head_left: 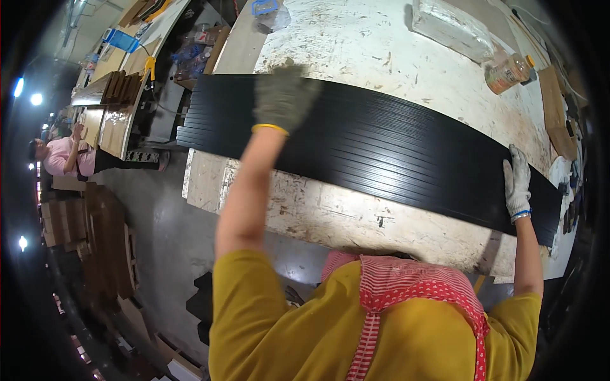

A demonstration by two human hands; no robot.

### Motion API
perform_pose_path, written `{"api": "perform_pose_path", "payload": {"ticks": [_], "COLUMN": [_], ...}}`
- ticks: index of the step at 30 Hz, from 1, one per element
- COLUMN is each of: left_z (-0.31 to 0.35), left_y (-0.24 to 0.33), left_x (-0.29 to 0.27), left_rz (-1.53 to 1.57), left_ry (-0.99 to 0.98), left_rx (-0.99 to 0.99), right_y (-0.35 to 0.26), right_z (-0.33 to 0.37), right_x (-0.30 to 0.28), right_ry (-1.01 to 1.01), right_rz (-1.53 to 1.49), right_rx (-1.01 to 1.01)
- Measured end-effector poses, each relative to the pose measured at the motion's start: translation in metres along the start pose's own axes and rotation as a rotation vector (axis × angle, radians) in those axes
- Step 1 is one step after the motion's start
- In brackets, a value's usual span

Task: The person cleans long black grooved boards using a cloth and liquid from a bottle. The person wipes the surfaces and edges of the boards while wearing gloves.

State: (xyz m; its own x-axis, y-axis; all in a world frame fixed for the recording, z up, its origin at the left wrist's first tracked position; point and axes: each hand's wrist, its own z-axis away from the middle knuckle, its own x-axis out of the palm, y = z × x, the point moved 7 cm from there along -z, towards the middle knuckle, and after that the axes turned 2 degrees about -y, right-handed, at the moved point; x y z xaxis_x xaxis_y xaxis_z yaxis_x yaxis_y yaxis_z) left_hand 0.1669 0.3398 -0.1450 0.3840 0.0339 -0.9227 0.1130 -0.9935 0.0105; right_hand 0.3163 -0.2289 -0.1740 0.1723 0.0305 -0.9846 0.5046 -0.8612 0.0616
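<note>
A long, glossy black panel (381, 149) with fine lengthwise grooves lies across the worn white workbench (330, 41). Over its left part, by the far edge, is my left hand (283, 95) in a grey glove with a yellow cuff. Motion smears its fingers, so whether they grip anything does not show. At the panel's right end my right hand (518, 181), in a pale glove with a blue-edged cuff, lies on the black surface with its fingers stretched out and thumb apart.
A plastic-wrapped white block (451, 28) and a bottle with an orange cap (508, 73) stand on the bench's far right. Far left, a person in a pink top (60, 155) is beside another table holding brown boards (114, 89). Dark brown panels (108, 241) stand left on the floor.
</note>
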Motion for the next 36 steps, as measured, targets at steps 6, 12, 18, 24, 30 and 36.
{"api": "perform_pose_path", "payload": {"ticks": [6, 12, 18, 24, 30, 36], "left_z": [0.069, 0.187, 0.210, 0.219, 0.203, 0.057], "left_y": [-0.267, -0.362, -0.337, -0.317, -0.356, -0.279], "left_x": [-0.030, -0.017, 0.015, -0.001, -0.029, -0.031], "left_rz": [-0.246, 0.799, 1.334, 1.364, 0.318, 0.492], "left_ry": [-0.107, -0.340, 0.009, 0.084, -0.219, -0.100], "left_rx": [-0.564, -1.077, -1.081, -1.318, -0.420, -0.757], "right_y": [-0.008, 0.001, 0.013, 0.001, 0.013, 0.008], "right_z": [-0.005, -0.004, -0.005, -0.011, -0.012, -0.005], "right_x": [0.002, -0.001, 0.009, 0.006, 0.016, 0.007], "right_ry": [0.006, 0.069, 0.058, 0.038, 0.055, 0.068], "right_rz": [-0.028, -0.124, -0.086, -0.118, -0.121, -0.110], "right_rx": [-0.012, 0.119, 0.084, 0.081, 0.079, 0.115]}}
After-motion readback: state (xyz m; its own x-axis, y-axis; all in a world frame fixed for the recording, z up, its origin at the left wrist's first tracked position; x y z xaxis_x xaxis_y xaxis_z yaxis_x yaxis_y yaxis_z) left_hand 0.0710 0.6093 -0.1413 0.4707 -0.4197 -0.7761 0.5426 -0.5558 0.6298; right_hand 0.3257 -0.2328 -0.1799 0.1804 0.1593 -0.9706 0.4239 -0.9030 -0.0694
